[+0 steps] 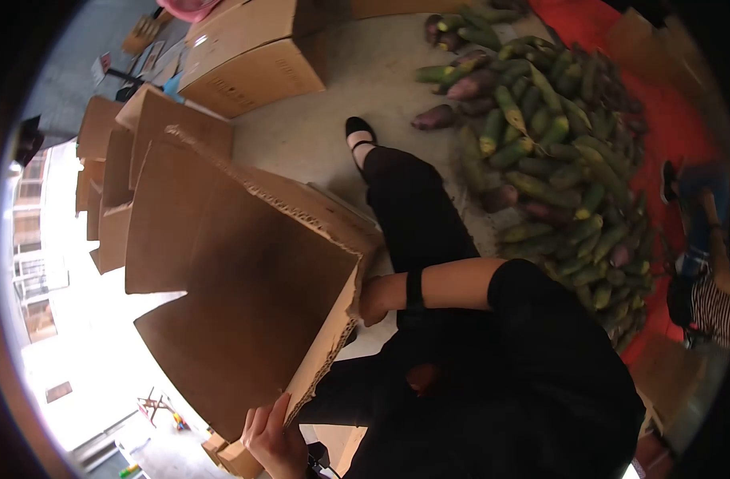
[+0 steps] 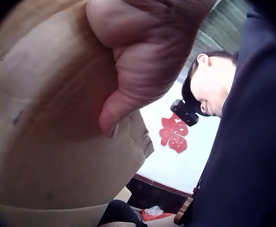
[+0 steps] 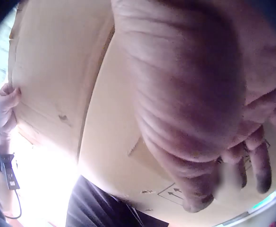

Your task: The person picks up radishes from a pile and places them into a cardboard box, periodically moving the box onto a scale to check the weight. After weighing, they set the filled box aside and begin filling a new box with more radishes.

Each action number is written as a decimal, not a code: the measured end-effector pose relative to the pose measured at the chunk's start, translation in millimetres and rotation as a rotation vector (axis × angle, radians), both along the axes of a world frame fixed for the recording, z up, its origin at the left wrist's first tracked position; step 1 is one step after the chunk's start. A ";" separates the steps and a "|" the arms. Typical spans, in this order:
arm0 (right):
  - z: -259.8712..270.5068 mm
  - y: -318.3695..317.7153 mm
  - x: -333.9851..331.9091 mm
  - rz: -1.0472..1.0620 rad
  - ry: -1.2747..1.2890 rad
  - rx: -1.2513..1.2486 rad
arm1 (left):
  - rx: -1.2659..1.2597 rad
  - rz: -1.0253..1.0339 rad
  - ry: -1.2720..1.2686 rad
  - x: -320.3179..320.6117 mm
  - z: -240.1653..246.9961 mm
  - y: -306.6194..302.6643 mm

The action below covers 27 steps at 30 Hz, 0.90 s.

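Note:
A large open cardboard box (image 1: pixel 245 295) is tilted in front of the person, its brown inside and torn, corrugated edges showing in the head view. At the lower corner my left hand (image 1: pixel 273 439) grips the rim, fingers over the edge; in the left wrist view its thumb (image 2: pixel 112 113) lies along the outer cardboard. My right hand (image 1: pixel 374 301) touches the box's outer side near the body. The right wrist view shows that hand (image 3: pixel 190 94) with extended fingers against the cardboard, beside printed arrows (image 3: pixel 173 193). The box's far underside is hidden.
A heap of long green and purple vegetables (image 1: pixel 556 160) lies on the floor, beside a red sheet (image 1: pixel 660 136). Another carton (image 1: pixel 253 72) stands at the top, and more open boxes (image 1: pixel 113 176) at left. A second person (image 1: pixel 704 239) is at far right.

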State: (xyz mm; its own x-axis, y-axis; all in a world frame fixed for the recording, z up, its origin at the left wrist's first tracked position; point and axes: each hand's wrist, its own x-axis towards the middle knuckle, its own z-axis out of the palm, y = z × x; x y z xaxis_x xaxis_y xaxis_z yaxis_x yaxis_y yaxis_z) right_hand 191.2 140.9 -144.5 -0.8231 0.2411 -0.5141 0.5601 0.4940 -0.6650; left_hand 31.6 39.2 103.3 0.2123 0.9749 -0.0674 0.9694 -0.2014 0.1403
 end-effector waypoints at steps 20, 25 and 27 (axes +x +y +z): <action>80.7 -35.3 171.5 -0.903 0.644 -0.038 | 0.139 -0.094 -0.085 17.4 -20.6 -8.8; 17.2 -64.3 241.5 -1.509 0.315 0.219 | 0.156 -0.150 -0.018 10.3 -24.7 -7.0; -36.8 -87.3 265.6 -1.576 0.085 0.334 | 0.144 -0.115 0.004 15.0 -21.9 -7.4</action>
State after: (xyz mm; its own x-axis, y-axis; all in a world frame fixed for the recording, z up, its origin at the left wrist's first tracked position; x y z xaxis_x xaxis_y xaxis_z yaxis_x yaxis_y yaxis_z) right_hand 456.8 53.6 -181.3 0.3175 0.9185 -0.2356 0.5944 -0.3864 -0.7053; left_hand 46.6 31.8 81.4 0.3230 0.9438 0.0697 0.9393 -0.3287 0.0986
